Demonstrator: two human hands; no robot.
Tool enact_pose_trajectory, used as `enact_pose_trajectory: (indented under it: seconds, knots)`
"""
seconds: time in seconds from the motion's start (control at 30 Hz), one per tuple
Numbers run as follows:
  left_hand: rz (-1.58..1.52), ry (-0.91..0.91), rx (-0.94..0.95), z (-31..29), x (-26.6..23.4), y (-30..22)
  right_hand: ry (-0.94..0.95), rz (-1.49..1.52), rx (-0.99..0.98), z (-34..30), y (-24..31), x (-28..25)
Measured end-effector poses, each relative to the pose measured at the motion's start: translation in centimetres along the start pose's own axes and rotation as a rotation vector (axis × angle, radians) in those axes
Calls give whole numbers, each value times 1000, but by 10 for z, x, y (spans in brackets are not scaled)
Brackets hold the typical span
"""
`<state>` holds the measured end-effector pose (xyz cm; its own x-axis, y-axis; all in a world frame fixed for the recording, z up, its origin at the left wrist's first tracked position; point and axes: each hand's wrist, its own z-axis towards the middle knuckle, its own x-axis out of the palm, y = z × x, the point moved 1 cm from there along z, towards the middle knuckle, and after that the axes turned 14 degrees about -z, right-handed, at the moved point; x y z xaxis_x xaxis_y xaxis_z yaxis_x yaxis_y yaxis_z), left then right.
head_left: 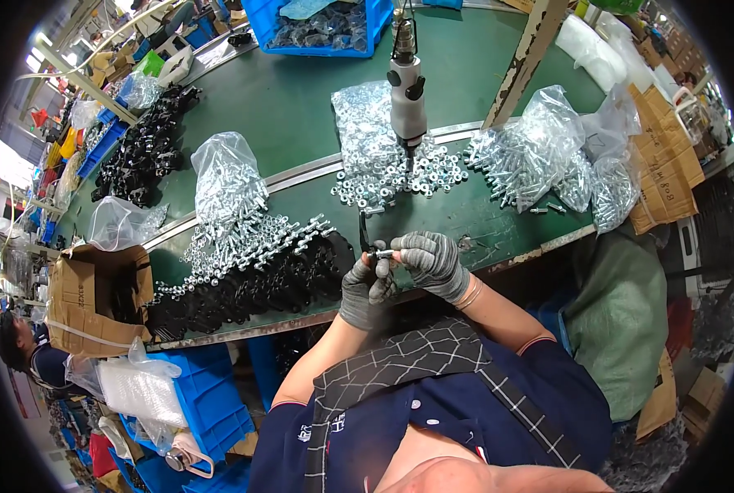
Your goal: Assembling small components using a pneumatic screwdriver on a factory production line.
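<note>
My left hand (364,289), in a grey fingerless glove, holds a slim black lever-like part (364,234) upright just over the table's near edge. A silver bolt (385,254) lies crosswise at the lower end of that part. The fingertips of my right hand (433,261), gloved the same way, are closed on the bolt's right end. Beyond my hands a white and grey power screwdriver (407,99) hangs bit down over a heap of silver nuts (437,171). Rows of black parts with silver bolts (260,283) lie left of my left hand.
Bags of silver bolts (540,156) lie at the right, another bag (223,177) at the left. A blue bin (322,51) stands at the back, a cardboard box (75,287) at the left edge. A worn metal post (527,62) rises at right. One person (26,345) is far left.
</note>
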<state>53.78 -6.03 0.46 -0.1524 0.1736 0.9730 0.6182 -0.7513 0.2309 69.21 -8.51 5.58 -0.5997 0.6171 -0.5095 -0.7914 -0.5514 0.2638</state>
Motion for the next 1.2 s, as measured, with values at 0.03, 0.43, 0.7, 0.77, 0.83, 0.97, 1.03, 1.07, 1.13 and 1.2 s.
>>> enact_pose_trajectory:
  seconds: [0.03, 0.43, 0.7, 0.77, 0.83, 0.97, 1.03, 1.07, 1.13, 1.2]
  knots:
    - [-15, 7, -5, 0, 1, 1, -10, 15, -8, 1, 0, 0]
    - [90, -146, 93, -2, -3, -5, 195, 91, 146, 3, 5, -6]
    - [95, -92, -63, -3, 13, -5, 578, 828, 953, 3, -3, -13]
    - [150, -92, -27, 0, 17, 7, 560, 1086, 1158, 2, -8, -11]
    - [260, -102, 58, 0, 22, 15, 579, 1101, 1174, 4, -5, -12]
    - [262, -177, 50, 1, 34, 15, 628, 1205, 1211, 4, -10, -12]
    - [232, -173, 7, 0, 21, 7, 674, 1366, 1209, 3, -17, -11]
    - [203, -169, -33, 1, 20, 4, 675, 1367, 1209, 3, -17, -11]
    - [172, -165, -71, 1, 19, 1, 661, 1385, 1222, 4, -17, -9]
    - [360, -106, -118, 2, 20, -2, 660, 1393, 1229, 3, -17, -8]
